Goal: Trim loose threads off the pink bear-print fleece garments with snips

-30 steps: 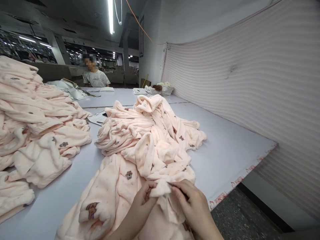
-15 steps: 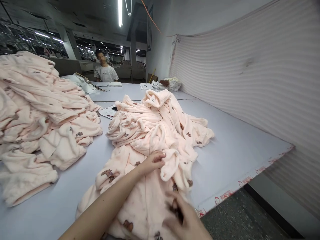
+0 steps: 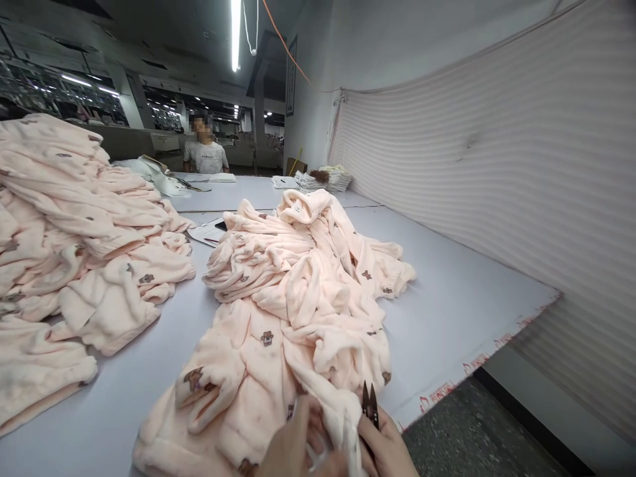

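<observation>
The right hand [image 3: 385, 447] has its fingers closed round dark snips [image 3: 370, 403], the two pointed blades upright and slightly parted beside a raised fold of the garment [image 3: 342, 403]. The left hand [image 3: 293, 440] has bent, blurred fingers at that fold; I cannot tell how firmly they grip it. The garment is pale peach, soft and plush, rumpled in thick folds, with small brown bears printed on it. It lies at the table's [image 3: 462, 291] near edge, against a heap [image 3: 268, 258] of matching cloth. A larger pile [image 3: 99, 205] stands left; beyond sits a person [image 3: 206, 158] in a light shirt.
</observation>
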